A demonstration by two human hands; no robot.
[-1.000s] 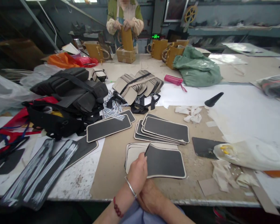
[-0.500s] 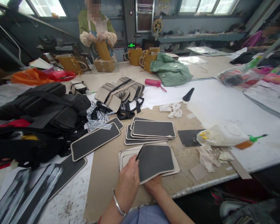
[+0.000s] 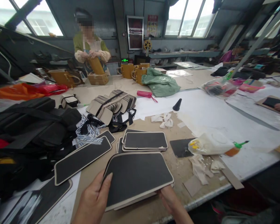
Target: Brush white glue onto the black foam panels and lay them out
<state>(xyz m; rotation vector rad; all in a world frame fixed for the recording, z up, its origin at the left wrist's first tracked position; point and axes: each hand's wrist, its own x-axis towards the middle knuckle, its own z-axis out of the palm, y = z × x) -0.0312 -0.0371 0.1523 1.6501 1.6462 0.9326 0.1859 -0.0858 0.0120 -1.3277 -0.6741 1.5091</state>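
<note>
Both my hands hold a small stack of black panels with beige borders point(image 3: 136, 177), lifted slightly above the brown cardboard sheet point(image 3: 177, 165). My left hand point(image 3: 93, 199) grips the stack's left edge, thumb on top. My right hand point(image 3: 171, 200) supports the lower right edge from beneath, fingers mostly hidden. Just beyond lies another stack of the same black panels point(image 3: 144, 141). A long narrow black panel point(image 3: 81, 158) lies to the left.
Black bags point(image 3: 32, 124) pile up at the left. A bundle of beige pieces point(image 3: 112, 104), crumpled paper point(image 3: 163, 119), a glue bottle in a plastic bag point(image 3: 212, 144) and a green bag point(image 3: 160, 82) lie further out. A person point(image 3: 91, 49) works at the far side.
My hands have gathered the panel pile and lifted it toward me; it now looks larger and nearer. The camera has tilted upward, showing more of the room.
</note>
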